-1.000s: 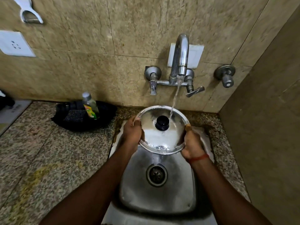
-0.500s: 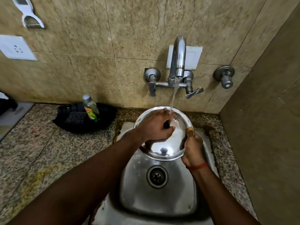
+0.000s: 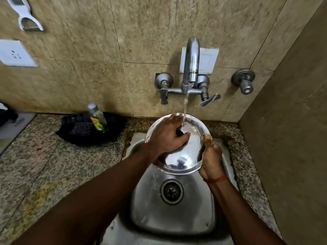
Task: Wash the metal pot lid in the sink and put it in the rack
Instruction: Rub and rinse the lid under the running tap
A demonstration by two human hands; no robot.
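Note:
The round metal pot lid [image 3: 184, 156] is held tilted over the steel sink [image 3: 155, 209], under the stream running from the tap [image 3: 192, 57]. My right hand [image 3: 211, 156] grips the lid's right rim, thumb on the upper face. My left hand [image 3: 166, 137] lies flat on the lid's top face, covering most of its black knob, fingers spread toward the water. No rack is visible.
A black tray [image 3: 113, 137] with a scrub pad [image 3: 81, 128] and a small soap bottle [image 3: 97, 118] stands on the granite counter left of the sink. A tiled wall closes in on the right. The drain [image 3: 171, 191] lies below the lid.
One second ago both hands held the lid by its rims. My left hand has since moved onto the top face over the knob and stays there; the right hand keeps its grip.

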